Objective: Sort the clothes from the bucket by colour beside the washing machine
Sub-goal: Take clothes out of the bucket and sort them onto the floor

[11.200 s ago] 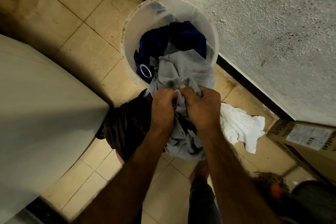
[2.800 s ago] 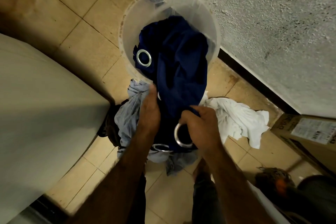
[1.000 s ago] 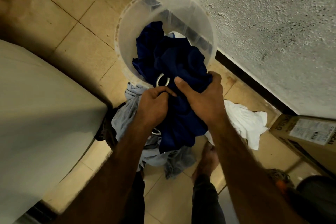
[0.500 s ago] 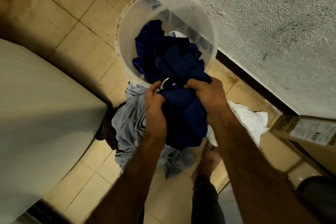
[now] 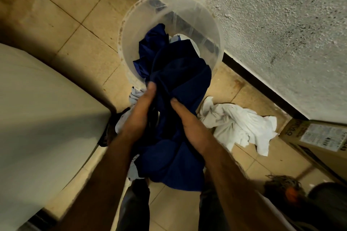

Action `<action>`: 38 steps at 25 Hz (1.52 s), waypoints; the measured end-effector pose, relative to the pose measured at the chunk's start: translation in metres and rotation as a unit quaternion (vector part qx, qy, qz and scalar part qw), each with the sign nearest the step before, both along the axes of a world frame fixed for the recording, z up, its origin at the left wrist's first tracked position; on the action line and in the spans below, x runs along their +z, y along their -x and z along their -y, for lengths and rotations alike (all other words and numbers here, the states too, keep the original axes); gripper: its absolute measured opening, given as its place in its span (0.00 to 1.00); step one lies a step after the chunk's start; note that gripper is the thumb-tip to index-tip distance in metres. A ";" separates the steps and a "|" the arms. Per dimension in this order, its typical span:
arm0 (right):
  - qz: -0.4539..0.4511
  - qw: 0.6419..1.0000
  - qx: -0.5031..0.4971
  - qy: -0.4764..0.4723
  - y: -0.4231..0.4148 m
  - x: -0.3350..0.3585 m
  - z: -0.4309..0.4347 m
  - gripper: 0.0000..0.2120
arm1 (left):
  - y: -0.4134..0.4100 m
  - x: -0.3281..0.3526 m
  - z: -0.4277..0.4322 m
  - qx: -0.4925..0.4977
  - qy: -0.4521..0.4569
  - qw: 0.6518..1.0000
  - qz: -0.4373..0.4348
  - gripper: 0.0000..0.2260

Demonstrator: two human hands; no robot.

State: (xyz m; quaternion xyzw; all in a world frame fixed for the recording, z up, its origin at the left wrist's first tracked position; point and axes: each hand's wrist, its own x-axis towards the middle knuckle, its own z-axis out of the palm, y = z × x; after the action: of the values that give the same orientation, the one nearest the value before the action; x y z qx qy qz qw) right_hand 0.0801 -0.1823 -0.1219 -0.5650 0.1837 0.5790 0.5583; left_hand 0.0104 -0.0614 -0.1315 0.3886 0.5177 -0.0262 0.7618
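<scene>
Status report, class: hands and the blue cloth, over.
Left hand, right hand both gripping blue cloth. Cloth half out of bucket. Grey garment lies underneath.

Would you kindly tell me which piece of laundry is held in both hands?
The dark blue cloth, trailing out of the bucket; the left hand and right hand grip it. The white garment and grey garment lie on the floor.

Tan floor tiles meet a rough white wall.
</scene>
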 end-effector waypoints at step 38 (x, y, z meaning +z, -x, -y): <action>0.077 0.989 -0.096 0.077 -0.006 -0.033 -0.037 0.48 | -0.009 0.030 0.000 -0.327 -0.311 0.882 -0.136 0.05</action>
State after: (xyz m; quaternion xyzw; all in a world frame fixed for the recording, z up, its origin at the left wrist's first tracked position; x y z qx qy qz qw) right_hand 0.0861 -0.1453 -0.1549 -0.6290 0.2379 0.4619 0.5782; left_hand 0.0191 -0.0614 -0.1017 0.7455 0.4414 -0.1636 0.4719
